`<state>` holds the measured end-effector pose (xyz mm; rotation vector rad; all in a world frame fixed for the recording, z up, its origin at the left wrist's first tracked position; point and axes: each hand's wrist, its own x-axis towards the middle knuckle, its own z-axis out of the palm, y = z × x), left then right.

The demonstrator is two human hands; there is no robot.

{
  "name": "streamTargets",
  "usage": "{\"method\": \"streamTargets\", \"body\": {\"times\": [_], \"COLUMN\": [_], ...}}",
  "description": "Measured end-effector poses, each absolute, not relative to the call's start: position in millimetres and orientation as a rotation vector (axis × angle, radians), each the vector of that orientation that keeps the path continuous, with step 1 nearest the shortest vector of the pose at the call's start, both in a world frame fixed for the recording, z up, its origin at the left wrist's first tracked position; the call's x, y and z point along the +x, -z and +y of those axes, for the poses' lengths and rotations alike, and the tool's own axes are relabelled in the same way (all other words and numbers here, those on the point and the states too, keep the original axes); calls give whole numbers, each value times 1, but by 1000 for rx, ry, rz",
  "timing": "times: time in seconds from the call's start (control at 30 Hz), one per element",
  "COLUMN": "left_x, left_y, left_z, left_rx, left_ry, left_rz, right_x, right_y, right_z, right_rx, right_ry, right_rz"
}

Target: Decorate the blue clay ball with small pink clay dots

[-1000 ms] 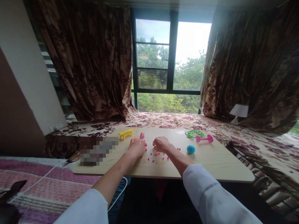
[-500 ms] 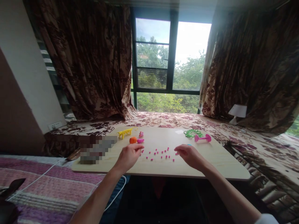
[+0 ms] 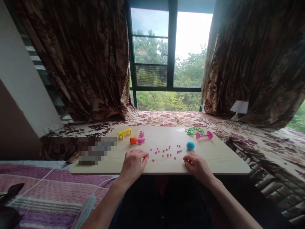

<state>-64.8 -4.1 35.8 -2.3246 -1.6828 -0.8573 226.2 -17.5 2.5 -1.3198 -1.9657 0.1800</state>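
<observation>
Several tiny pink pieces (image 3: 167, 155), like small beads or cubes, lie scattered across the middle of the pale wooden table. At the left of this scatter is my left hand (image 3: 133, 163), low over the tabletop, thumb and fingers drawn together in a pinch. Whatever its fingertips hold, if anything, is too small to make out. My right hand (image 3: 198, 164) rests at the right side near the front edge, fingers curled toward the thumb, their contents hidden. Just beyond it sits a round blue ball (image 3: 190, 146).
On the table's left stand a yellow animal figure (image 3: 125, 133), an orange ball (image 3: 133, 140), a pink oblong piece (image 3: 141, 140) and a small pink figure (image 3: 141, 134). Back right holds a green cord coil (image 3: 194, 131) and a pink dumbbell-shaped toy (image 3: 204, 135). A blurred patch (image 3: 94, 151) covers something left.
Both hands have drawn back toward the table's front edge, the right uncovering the blue ball and several pink pieces. The whole view has shifted slightly.
</observation>
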Motion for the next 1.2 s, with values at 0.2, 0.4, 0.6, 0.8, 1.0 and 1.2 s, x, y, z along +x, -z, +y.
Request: {"method": "streamTargets", "body": {"times": [0.2, 0.4, 0.6, 0.8, 1.0, 1.2], "left_x": [-64, -65, -64, -32, 9, 6], "left_y": [-57, -50, -58, -57, -32, -27], "left_z": [37, 54, 46, -6, -43, -45], "left_rx": [-2364, -2577, -2617, -2668, -2901, -2821], "left_ry": [706, 530, 763, 1392, 1880, 2272], "left_rz": [-1702, -1664, -1755, -1843, -1907, -2005], "right_x": [229, 229, 230, 210, 173, 161], "right_y": [5, 8, 6, 3, -11, -12], "right_z": [-16, -14, -15, -24, -38, -43], "right_rx": [-1299, -1272, -1212, -1076, -915, -822], "right_ry": [-238, -304, -426, -698, -904, -979], "right_rz": [-1866, -1780, -1688, -1525, -1448, -1375]}}
